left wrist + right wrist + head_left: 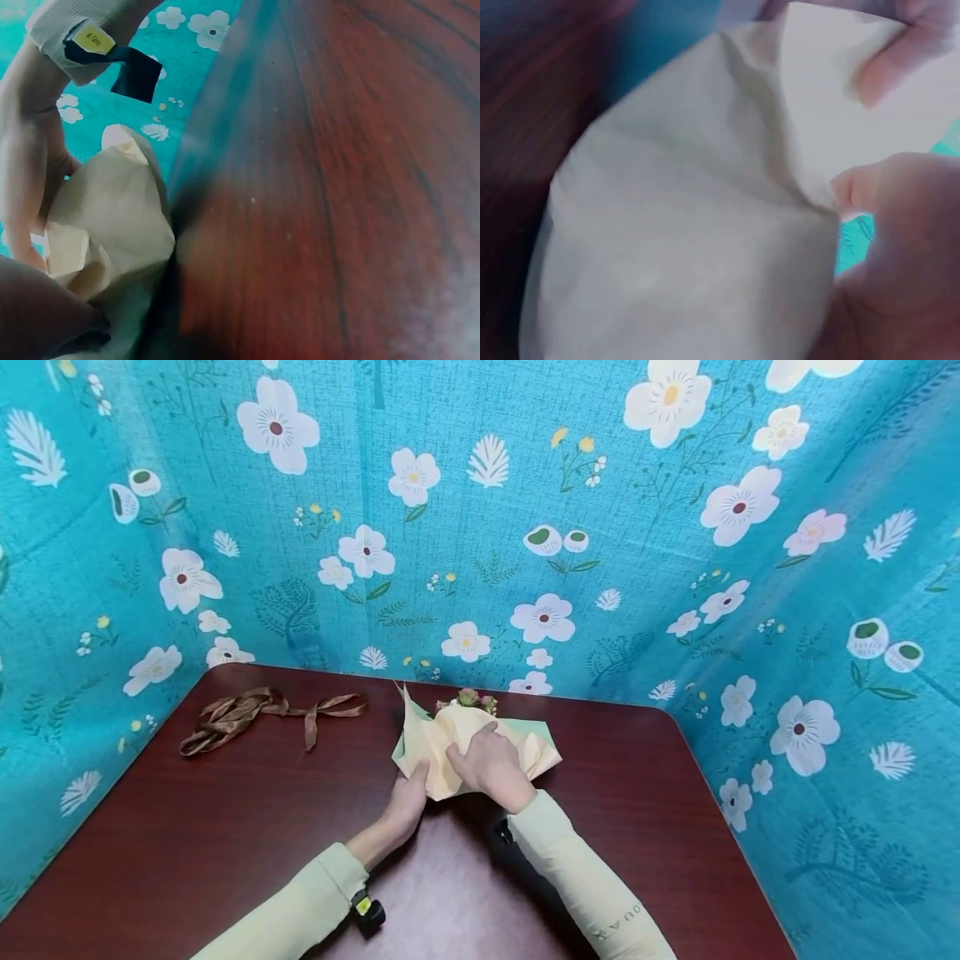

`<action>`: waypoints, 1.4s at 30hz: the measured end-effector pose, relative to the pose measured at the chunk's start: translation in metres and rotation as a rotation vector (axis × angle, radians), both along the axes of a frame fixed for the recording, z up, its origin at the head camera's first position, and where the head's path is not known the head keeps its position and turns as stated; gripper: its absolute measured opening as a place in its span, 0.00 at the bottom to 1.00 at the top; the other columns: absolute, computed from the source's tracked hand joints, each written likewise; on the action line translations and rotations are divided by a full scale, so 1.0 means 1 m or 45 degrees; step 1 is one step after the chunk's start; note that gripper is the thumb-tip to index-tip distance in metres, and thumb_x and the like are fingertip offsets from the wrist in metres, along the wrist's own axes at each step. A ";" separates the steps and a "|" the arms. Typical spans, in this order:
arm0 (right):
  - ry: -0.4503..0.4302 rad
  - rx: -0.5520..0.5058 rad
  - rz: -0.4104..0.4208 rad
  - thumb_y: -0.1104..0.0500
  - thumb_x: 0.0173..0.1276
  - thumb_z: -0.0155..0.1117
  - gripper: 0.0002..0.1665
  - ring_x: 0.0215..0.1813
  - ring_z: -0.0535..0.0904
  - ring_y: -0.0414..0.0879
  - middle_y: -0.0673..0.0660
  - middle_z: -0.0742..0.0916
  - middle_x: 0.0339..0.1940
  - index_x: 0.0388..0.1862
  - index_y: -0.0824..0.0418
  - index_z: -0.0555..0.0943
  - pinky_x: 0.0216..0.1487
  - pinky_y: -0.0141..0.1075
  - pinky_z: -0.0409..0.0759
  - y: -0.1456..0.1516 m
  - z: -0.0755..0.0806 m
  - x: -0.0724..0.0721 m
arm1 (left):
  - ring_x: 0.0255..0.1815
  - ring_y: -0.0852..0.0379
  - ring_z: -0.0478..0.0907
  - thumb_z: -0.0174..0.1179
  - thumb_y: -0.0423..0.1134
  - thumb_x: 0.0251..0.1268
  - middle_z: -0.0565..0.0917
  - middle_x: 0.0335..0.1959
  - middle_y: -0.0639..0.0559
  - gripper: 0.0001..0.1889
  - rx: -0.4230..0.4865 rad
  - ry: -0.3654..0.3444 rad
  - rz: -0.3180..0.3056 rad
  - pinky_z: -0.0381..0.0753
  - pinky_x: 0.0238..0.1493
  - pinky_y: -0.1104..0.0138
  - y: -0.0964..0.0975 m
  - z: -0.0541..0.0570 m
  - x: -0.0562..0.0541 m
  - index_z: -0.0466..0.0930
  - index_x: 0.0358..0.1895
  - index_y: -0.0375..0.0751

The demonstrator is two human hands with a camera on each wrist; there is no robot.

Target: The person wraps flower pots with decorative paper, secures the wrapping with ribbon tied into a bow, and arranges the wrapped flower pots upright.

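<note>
The paper (438,745) lies on the table (300,814) straight ahead of us, its longer spread running left to right, the flowers (468,697) poking out at its far edge. Of our 2 hands, the right hand (492,764) is nearer those flowers: it lies over the paper's middle, index finger straight; we cannot tell whether it pinches a fold or only presses. The left hand (406,797) pinches the near left edge, thumb on top. A green sheet (536,729) shows behind the paper. What counts most, we judge, is that the paper's crown stands between our right hand and the flowers.
</note>
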State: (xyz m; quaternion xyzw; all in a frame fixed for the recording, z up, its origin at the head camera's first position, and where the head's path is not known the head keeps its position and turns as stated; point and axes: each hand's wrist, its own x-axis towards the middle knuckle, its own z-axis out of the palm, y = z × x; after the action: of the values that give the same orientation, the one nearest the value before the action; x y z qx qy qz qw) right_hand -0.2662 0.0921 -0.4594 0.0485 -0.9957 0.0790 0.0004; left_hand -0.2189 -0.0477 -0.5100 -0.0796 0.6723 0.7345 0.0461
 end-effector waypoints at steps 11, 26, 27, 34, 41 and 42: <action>0.037 0.002 -0.017 0.29 0.63 0.63 0.40 0.35 0.85 0.58 0.62 0.85 0.33 0.33 0.68 0.82 0.35 0.46 0.83 0.000 0.000 0.000 | 0.73 0.42 0.65 0.37 0.44 0.85 0.68 0.73 0.31 0.28 0.130 0.096 0.049 0.63 0.75 0.52 0.001 0.001 0.002 0.56 0.77 0.27; 0.212 0.140 0.001 0.25 0.55 0.68 0.57 0.31 0.86 0.53 0.61 0.87 0.27 0.59 0.75 0.78 0.27 0.42 0.81 -0.017 -0.004 0.003 | 0.60 0.46 0.76 0.36 0.57 0.84 0.83 0.57 0.33 0.35 -0.240 0.025 -0.044 0.71 0.62 0.59 -0.007 0.001 0.009 0.79 0.60 0.26; 0.202 0.141 0.002 0.25 0.56 0.67 0.58 0.33 0.86 0.54 0.62 0.88 0.29 0.61 0.75 0.76 0.29 0.43 0.82 -0.018 -0.004 0.003 | 0.59 0.46 0.77 0.36 0.58 0.84 0.84 0.56 0.33 0.35 -0.260 0.028 -0.038 0.72 0.61 0.59 -0.007 0.001 0.009 0.80 0.59 0.26; -0.060 0.031 0.027 0.32 0.72 0.56 0.55 0.48 0.86 0.60 0.71 0.87 0.48 0.71 0.80 0.65 0.47 0.48 0.84 -0.015 0.010 0.005 | 0.58 0.43 0.77 0.36 0.58 0.83 0.84 0.53 0.29 0.36 -0.304 0.003 0.029 0.72 0.63 0.54 -0.009 0.007 0.006 0.81 0.55 0.24; -0.115 -0.082 0.020 0.33 0.68 0.64 0.38 0.39 0.85 0.59 0.65 0.87 0.35 0.41 0.71 0.81 0.38 0.47 0.83 -0.008 0.014 0.003 | 0.57 0.44 0.77 0.35 0.59 0.83 0.83 0.53 0.30 0.36 -0.280 -0.019 0.017 0.70 0.65 0.53 -0.010 0.007 0.006 0.80 0.57 0.25; -0.098 -0.092 0.017 0.32 0.66 0.65 0.36 0.36 0.84 0.58 0.63 0.86 0.32 0.33 0.67 0.81 0.34 0.46 0.81 -0.007 0.012 0.004 | 0.57 0.44 0.77 0.35 0.59 0.83 0.83 0.54 0.30 0.36 -0.281 -0.022 0.013 0.70 0.65 0.53 -0.010 0.007 0.006 0.79 0.57 0.26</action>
State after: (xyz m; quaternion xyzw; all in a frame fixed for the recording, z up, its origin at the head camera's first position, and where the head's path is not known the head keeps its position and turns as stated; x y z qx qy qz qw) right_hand -0.2626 0.0847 -0.4469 0.0520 -0.9911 0.1168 -0.0365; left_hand -0.2127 -0.0579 -0.5028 -0.0941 0.7482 0.6556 0.0392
